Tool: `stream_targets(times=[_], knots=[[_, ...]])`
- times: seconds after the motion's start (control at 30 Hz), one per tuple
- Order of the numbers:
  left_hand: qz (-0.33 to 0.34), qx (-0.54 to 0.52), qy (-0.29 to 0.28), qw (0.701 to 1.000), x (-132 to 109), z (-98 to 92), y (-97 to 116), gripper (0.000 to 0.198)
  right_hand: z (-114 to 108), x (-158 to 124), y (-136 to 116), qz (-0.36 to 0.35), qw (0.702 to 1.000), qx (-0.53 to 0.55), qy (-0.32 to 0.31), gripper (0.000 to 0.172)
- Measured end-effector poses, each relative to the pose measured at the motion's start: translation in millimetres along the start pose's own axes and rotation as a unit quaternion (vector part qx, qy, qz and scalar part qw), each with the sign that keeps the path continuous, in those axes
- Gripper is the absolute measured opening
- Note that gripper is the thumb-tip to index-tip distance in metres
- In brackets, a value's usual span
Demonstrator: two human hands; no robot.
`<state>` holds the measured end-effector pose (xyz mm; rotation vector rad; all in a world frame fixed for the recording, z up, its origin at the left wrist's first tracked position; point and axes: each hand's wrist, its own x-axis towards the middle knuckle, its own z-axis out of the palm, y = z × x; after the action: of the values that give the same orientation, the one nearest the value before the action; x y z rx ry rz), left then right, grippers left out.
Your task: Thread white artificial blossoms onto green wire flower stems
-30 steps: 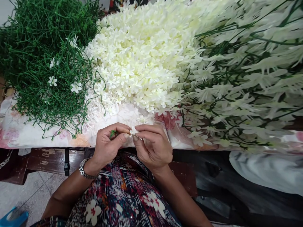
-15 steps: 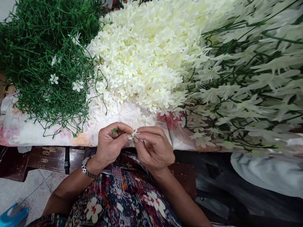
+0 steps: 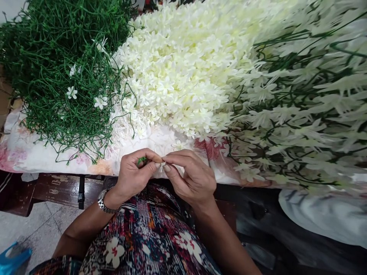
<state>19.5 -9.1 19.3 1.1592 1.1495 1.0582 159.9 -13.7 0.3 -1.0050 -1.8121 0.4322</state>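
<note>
In front of my body, both hands meet at the fingertips over the near edge of the cloth. My left hand (image 3: 137,170) pinches a green plastic flower stem (image 3: 141,160), whose looped part shows inside the curl of the fingers. Against its fingertips, my right hand (image 3: 190,173) is closed in a pinch. A tiny white bit shows between the fingertips, too small and covered to name. Just beyond the hands lies a single white flower (image 3: 178,144) on the floral cloth (image 3: 156,137).
A heap of green stems (image 3: 65,68) lies at the left, with a few white flowers on it. Cream artificial blossoms (image 3: 183,65) are piled in the middle, beside white stamen threads (image 3: 119,118). Finished-looking flower sprays (image 3: 286,114) cover the right side.
The white petals that showed at the fingertips are now mostly out of sight. My right hand has shifted slightly right; its fingers still pinch. The view has moved a little.
</note>
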Motion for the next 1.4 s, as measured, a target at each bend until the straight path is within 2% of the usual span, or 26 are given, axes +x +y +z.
stream_targets(times=[0.17,0.4,0.6,0.7,0.87,1.0,1.2,1.4], knots=[[-0.018,0.001,-0.004,1.0,-1,-0.9,-1,0.006,1,-1,0,0.01,1.0,-0.006,-0.016,0.029],[-0.004,0.007,-0.026,1.0,-1,-3.9,-1,0.007,-3,0,1,0.021,0.999,-0.025,-0.028,0.028],[0.005,0.03,-0.035,0.999,-3,-4.0,0,0.004,-4,1,2,0.032,0.997,0.05,-0.056,0.014],[0.009,0.041,-0.031,0.999,-3,-4.6,0,0.005,-2,-2,3,0.049,0.996,0.065,-0.039,0.012],[0.029,0.079,-0.072,0.994,-2,-8.7,1,0.019,-2,-6,5,0.123,0.989,0.076,0.028,0.007],[0.063,0.161,-0.078,0.982,-2,-9.5,-1,0.023,-7,-4,3,0.127,0.987,0.095,0.016,0.007],[0.107,0.294,-0.104,0.944,-5,-8.1,-2,0.037,-13,4,-7,0.078,0.991,0.108,-0.008,0.014],[0.133,0.367,-0.116,0.913,-8,-7.1,2,0.03,-16,8,-9,0.06,0.996,0.058,-0.043,0.014]])
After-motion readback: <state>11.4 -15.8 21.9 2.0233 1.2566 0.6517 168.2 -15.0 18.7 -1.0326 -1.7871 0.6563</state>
